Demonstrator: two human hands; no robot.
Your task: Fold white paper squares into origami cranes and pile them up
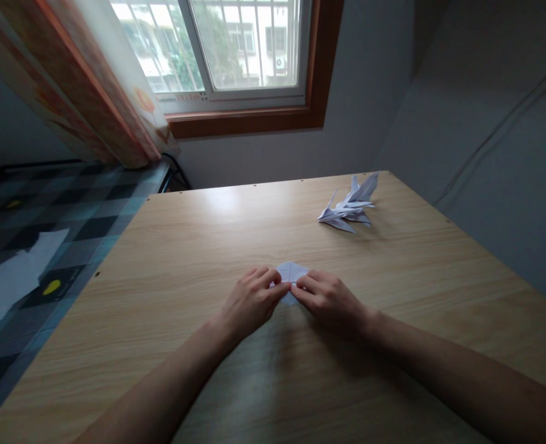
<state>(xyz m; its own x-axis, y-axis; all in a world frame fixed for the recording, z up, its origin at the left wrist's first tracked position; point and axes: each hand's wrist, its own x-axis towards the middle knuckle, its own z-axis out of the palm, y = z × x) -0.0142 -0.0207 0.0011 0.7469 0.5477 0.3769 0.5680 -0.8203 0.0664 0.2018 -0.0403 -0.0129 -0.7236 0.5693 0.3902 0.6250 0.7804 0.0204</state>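
A small piece of folded white paper [290, 270] lies on the wooden table [198, 246], between my two hands. My left hand [254, 299] grips its left side, thumb pointing in toward the middle and fingers curled over the edge. From the right, my right hand [328, 296] pinches the opposite side in the same way. Both thumb tips nearly meet at a crease across the paper. The paper's side corners are hidden under my fingers.
Several folded white paper pieces with pointed tips [347, 206] lie in a cluster at the table's far right. Left of the table, white paper sheets [18, 271] rest on a checkered cloth [87, 206]. A window [254, 46] and a curtain [92, 74] are behind.
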